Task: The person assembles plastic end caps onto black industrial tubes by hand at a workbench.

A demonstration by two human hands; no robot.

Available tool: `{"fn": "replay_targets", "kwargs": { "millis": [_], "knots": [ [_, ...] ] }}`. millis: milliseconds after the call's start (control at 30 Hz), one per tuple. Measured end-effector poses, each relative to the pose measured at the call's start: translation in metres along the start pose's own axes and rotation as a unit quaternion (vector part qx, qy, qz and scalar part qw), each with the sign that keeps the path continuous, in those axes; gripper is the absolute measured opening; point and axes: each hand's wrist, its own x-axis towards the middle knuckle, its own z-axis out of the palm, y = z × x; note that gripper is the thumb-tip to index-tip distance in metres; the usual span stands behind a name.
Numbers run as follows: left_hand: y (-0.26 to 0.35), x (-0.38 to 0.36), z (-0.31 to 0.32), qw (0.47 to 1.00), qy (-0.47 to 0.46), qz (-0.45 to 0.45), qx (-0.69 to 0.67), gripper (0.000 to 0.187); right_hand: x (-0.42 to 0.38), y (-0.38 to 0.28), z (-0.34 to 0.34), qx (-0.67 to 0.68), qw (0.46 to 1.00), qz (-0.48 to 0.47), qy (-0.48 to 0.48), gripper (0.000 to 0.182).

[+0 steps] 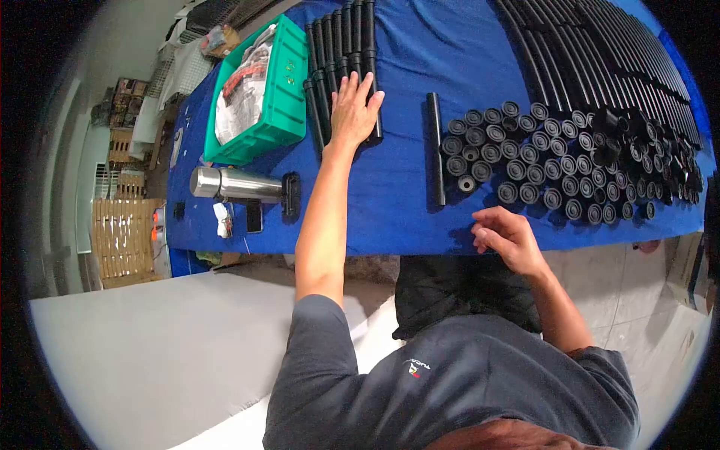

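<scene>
A: In the head view, what containers are on the bench?

B: A green crate, on the left of the blue cloth. It holds pale, crumpled material with red print on it; I can't tell whether that is cloth or plastic. Just on the near side of the crate, a steel bottle lies on its side, and its contents are hidden. A phone lies close to the bottle, towards the near edge.

A: And the left hand?

B: It is palm down, fingers spread, resting on the collared black tubes. Those lie side by side in two overlapping rows, just right of the crate.

A: What about the right hand?

B: It hovers at the near edge, fingers loosely curled, thumb apart from the index finger. Nearest to it are a single black tube and the round black caps.

A: Are those caps in a container?

B: They sit directly on the cloth, most with ringed faces up, crowding closer towards the right. Beyond them lie long black tubes, packed side by side in rows.
</scene>
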Motion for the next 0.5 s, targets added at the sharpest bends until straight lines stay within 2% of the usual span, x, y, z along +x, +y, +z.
{"fn": "replay_targets", "kwargs": {
  "millis": [100, 133, 233, 300, 400, 500],
  "knots": [
    [0.025, -0.004, -0.015, 0.994, 0.066, 0.044, -0.069, 0.051, 0.002, 0.002, -0.003, -0.005, 1.0, 0.003, -0.012, 0.026],
    [0.051, -0.008, -0.032, 0.991, 0.067, 0.039, -0.111, 0.042, 0.002, 0.002, -0.002, -0.01, 1.0, -0.006, -0.014, 0.027],
    [0.102, -0.035, -0.049, 0.973, -0.037, 0.015, -0.226, 0.03, 0.0, -0.005, -0.001, -0.014, 1.0, -0.003, -0.007, 0.028],
    [0.116, -0.054, -0.039, 0.968, -0.042, 0.062, -0.24, 0.03, -0.001, -0.003, -0.002, -0.015, 1.0, -0.003, -0.012, 0.028],
    [0.122, -0.063, -0.032, 0.974, -0.104, 0.041, -0.195, 0.033, 0.0, -0.002, -0.003, -0.027, 0.999, 0.002, -0.02, 0.028],
    [0.113, -0.061, -0.028, 0.977, -0.063, 0.068, -0.19, 0.028, -0.001, -0.003, -0.003, -0.047, 0.999, 0.007, -0.023, 0.028]
  ]
}}
